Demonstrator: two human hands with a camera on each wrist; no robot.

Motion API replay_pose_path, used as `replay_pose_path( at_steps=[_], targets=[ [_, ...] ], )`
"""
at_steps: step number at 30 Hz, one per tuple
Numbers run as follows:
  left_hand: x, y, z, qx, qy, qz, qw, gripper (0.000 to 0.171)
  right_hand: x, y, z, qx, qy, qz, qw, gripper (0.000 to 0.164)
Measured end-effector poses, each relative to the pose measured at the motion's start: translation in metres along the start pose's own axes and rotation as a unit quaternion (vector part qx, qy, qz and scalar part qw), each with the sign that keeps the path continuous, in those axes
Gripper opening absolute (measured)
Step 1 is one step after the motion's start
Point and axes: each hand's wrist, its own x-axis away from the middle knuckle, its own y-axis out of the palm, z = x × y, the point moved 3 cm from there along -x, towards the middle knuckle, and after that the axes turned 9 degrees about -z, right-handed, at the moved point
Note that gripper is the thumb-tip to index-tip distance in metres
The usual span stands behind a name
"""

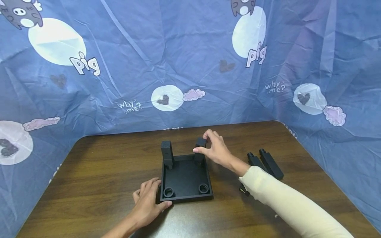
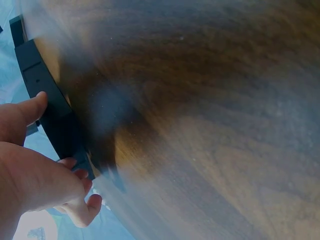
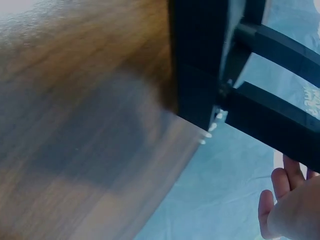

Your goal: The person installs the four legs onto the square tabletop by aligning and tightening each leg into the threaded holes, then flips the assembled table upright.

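A black square tabletop [image 1: 184, 175] lies upside down, its raised rim facing up. Round threaded sockets [image 1: 203, 188] show at its two near corners. At the far corners stand two block-shaped black legs, the left leg [image 1: 167, 152] and the right leg [image 1: 200, 142]. My right hand [image 1: 218, 150] pinches the right leg near its top between thumb and fingers; in the right wrist view the hand is at the far end of that leg [image 3: 275, 117]. My left hand [image 1: 148, 201] grips the tabletop's near left corner, thumb on the front side, fingers along the left side.
To the right on the wooden table [image 1: 104, 172] lie two loose black legs with threaded ends, one outer leg [image 1: 271, 165] and one inner leg [image 1: 254, 160] partly behind my forearm. A small dark piece [image 1: 244, 189] lies by my sleeve. Blue printed cloth [image 1: 134, 82] hangs behind the table.
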Motion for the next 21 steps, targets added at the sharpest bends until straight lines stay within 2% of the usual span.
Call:
replay_pose_path(
  at_steps=[3,6,9,14,21],
  targets=[
    [0.0,0.0,0.0,-0.001,-0.003,-0.004,1.0,0.071,0.001,0.003,0.002,0.003,0.018,-0.004,1.0,0.05],
    [0.0,0.0,0.0,0.0,-0.001,-0.002,1.0,0.071,0.002,0.004,0.003,0.008,0.018,-0.005,1.0,0.049],
    [0.0,0.0,0.0,-0.001,0.002,0.002,1.0,0.071,0.003,0.001,0.003,0.018,-0.001,-0.021,1.0,0.054],
    [-0.001,0.0,0.0,-0.004,-0.003,-0.003,1.0,0.071,0.002,-0.009,0.001,0.013,-0.044,-0.079,0.996,0.067],
    [-0.001,0.0,-0.001,-0.007,-0.005,-0.006,0.9999,0.072,0.001,-0.018,-0.001,-0.041,-0.084,-0.128,0.987,0.065]
  ],
)
